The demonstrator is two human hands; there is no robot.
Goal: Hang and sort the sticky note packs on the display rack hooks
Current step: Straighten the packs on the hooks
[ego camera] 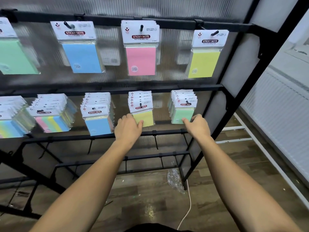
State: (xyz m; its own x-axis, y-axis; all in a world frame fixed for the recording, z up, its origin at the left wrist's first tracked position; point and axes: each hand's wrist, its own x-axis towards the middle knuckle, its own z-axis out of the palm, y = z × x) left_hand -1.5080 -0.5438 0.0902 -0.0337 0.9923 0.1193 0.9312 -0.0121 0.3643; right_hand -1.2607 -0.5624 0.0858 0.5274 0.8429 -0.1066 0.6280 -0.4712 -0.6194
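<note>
A black metal display rack (222, 87) stands against a ribbed translucent panel (175, 7), its crossbars carrying rows of hooks. On the top bar hang a green pack (15, 56) at the far left, a blue pack (82, 57), a pink pack (141, 61) and a yellow pack (203, 64), each under a white "STICKY NOTE" header card and well apart from its neighbour. The middle bar holds thicker bunches, several packs deep on each hook: a striped bunch (10, 128) cut off by the left edge, a second striped bunch (51, 123) in pink, yellow and blue, a blue-fronted bunch (98, 124), a yellow-fronted bunch (145, 117) and a green-fronted bunch (183, 114). The lower bars show bare hooks (156, 142) pointing outward.

A person reaches in with both bare forearms stretched toward the middle row. The left hand (127, 128) rests at the lower left corner of the yellow-fronted bunch, fingers curled round the edge of the front pack and the thumb lying across its face. The right hand (198, 125) is at the lower right corner of the green-fronted bunch, the thumb pressed on the face of the front pack and the fingers wrapped behind its right edge. Both bunches are on their hooks.

On the wood-look floor (234, 164) beneath the rack lie a crumpled clear plastic wrapper (174, 180) and a white cable (188, 208) curling toward the viewer.
</note>
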